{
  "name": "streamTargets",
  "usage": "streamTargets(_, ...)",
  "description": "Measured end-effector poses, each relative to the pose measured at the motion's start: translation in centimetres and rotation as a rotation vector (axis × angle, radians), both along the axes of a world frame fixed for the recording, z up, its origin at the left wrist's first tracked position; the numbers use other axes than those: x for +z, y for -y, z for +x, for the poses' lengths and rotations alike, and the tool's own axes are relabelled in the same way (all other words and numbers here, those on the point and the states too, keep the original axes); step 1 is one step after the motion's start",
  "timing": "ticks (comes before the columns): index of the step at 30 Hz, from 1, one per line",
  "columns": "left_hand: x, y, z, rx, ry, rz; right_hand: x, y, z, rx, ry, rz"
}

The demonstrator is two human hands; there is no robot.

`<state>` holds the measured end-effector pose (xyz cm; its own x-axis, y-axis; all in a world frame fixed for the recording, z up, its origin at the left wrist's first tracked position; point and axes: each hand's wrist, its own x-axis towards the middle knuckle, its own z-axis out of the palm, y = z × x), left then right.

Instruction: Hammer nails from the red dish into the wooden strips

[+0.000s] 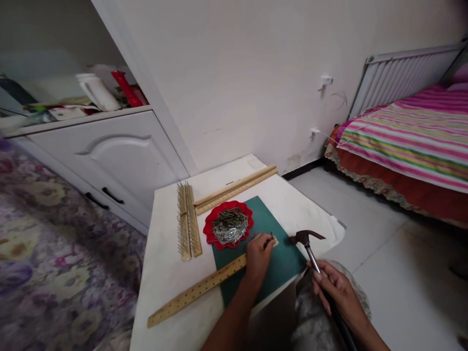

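Observation:
A drilled wooden strip (197,292) lies slantwise over the green mat (265,209) and the table. At the strip's right end my left hand (259,248) pinches a small dark nail (271,235), standing about upright and mostly hidden by the fingers. My right hand (336,287) grips a claw hammer (312,256) by its shaft, with the head just right of the nail and apart from it. Behind my left hand a red scalloped dish (209,229) holds a heap of loose nails (231,226).
Wooden strips studded with upright nails (188,222) stand on the table's left. More drilled strips (236,187) lie along the back. A white cabinet (117,161) is at the left, a wall behind, a bed (409,131) at the right.

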<state>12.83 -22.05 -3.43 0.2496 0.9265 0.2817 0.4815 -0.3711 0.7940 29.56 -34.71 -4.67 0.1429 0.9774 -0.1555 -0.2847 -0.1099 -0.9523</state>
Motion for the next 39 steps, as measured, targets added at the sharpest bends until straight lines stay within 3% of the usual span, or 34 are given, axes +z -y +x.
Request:
streamTargets(7,0.3,0.0,-0.1,-0.037,-0.066,0.004,0.7,-0.2,-0.1,0.002,0.019,-0.026)
streamTargets(18,-0.4,0.0,0.1,-0.043,-0.168,0.056,0.9,-0.3,-0.4,0.007,0.050,-0.022)
streamTargets(28,-0.2,0.1,0.0,-0.042,-0.190,0.059,5.8,-1.6,-2.1,0.137,0.218,0.007)
streamTargets(39,-0.2,0.2,-0.1,-0.031,-0.200,0.055,5.8,-1.7,-2.6,0.177,0.323,-0.015)
